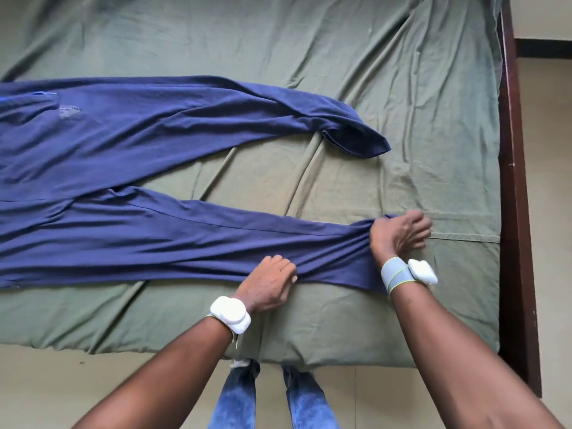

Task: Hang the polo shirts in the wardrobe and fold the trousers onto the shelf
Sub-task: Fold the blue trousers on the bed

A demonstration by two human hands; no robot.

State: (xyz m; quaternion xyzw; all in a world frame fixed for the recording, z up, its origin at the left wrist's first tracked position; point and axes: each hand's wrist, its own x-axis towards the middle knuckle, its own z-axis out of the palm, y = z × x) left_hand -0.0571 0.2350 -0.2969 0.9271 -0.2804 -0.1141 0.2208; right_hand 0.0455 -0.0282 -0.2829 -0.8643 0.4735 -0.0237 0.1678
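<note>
Hands (399, 235) hide trousers' (154, 230) hem.

Wrinkled green bedsheet (309, 57) over mattress, dark wood bed frame (513, 181) on right, beige floor (46, 382) below.

Soft, even daylight; faint shadows; sharp centre; wide-angle bending at edges; slight blur on fingers.

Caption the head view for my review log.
Both hands, left and right, grip the near leg of navy trousers on a green bedsheet.
</note>
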